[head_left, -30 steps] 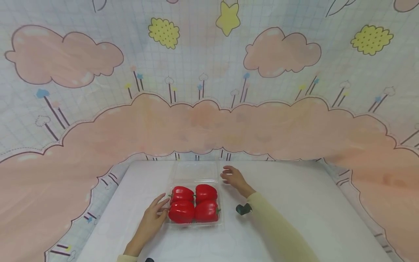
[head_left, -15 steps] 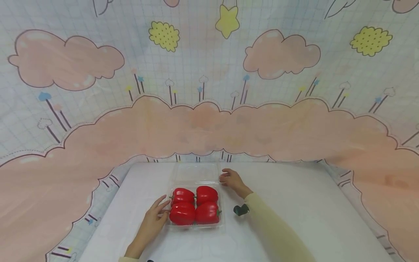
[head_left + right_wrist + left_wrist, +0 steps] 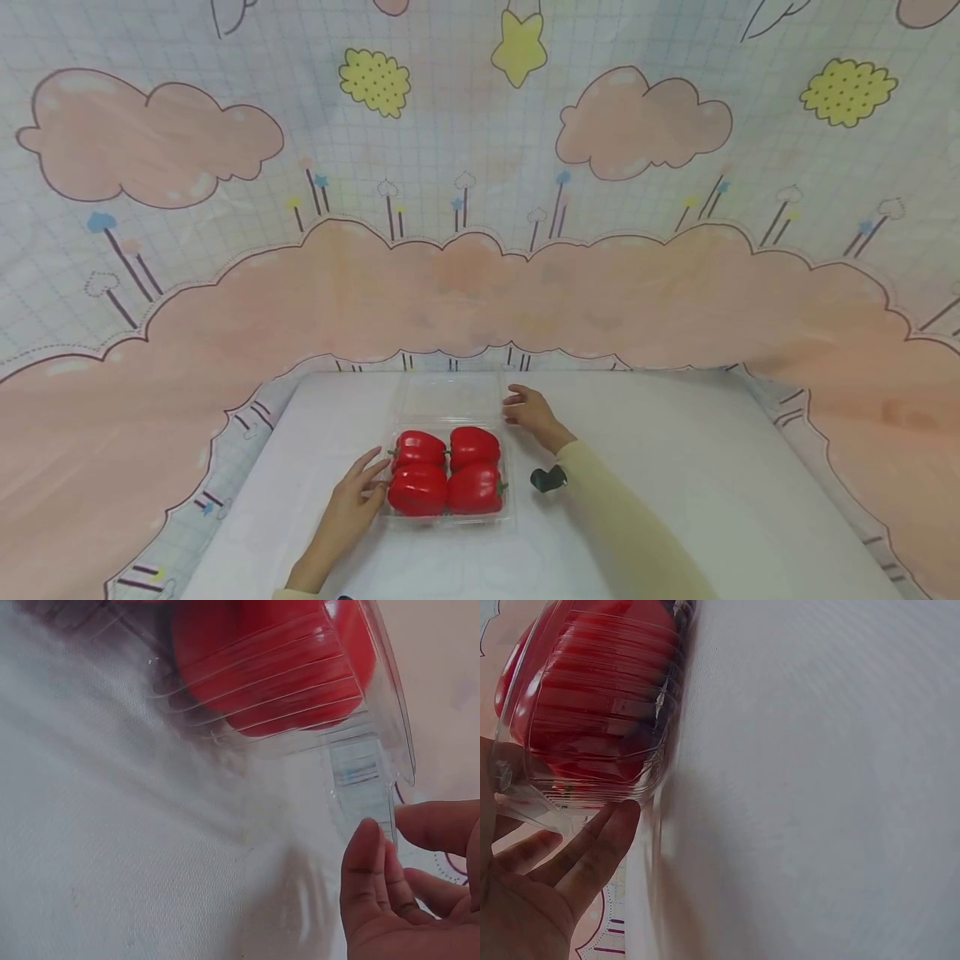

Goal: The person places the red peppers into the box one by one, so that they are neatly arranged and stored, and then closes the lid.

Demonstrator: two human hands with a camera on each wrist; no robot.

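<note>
Several red bell peppers [image 3: 417,489] fill the base of a clear plastic clamshell container [image 3: 450,518], packed two by two. Its clear lid [image 3: 450,396] lies folded back on the far side. At the container's left wall is my left hand [image 3: 348,504], fingers fairly straight and touching the plastic; the left wrist view shows these fingers [image 3: 600,851] against the ribbed side. My right hand [image 3: 534,415] is at the lid's right edge. In the right wrist view, the thumb and fingers [image 3: 364,862] pinch that edge from both sides.
The container stands on a white table [image 3: 675,467]. Behind the table and along its sides hangs a patterned cloth [image 3: 480,292] with clouds and stars. A small dark green object [image 3: 548,478] shows beside the right sleeve [image 3: 622,517].
The right hand has shifted slightly left, onto the lid's edge. The left hand stays at the container's side, and the peppers lie as before. The head view has tilted slightly.
</note>
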